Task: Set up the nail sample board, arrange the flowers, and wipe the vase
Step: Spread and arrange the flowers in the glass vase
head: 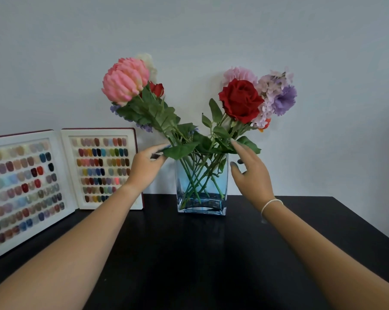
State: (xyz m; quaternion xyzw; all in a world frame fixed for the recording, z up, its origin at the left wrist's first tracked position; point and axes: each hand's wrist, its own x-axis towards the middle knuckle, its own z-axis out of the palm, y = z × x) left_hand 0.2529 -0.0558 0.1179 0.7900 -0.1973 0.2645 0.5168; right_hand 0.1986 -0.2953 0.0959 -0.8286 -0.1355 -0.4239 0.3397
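Observation:
A blue glass vase (201, 186) stands on the black table (189, 253) near the wall, holding several artificial flowers. A big pink bloom (125, 81) leans left; a red rose (240, 100) and purple flowers (278, 95) lean right. My left hand (147, 165) is at the leaves left of the vase mouth, fingertips touching a leaf. My right hand (248, 168) is spread open at the stems on the right side, with its fingertips at the leaves. The nail sample board (61, 173) stands open against the wall at the left, showing rows of coloured nail tips.
A pale wall rises right behind the vase and board. The table's right edge runs diagonally at the far right. A thin white bracelet (270, 203) circles my right wrist.

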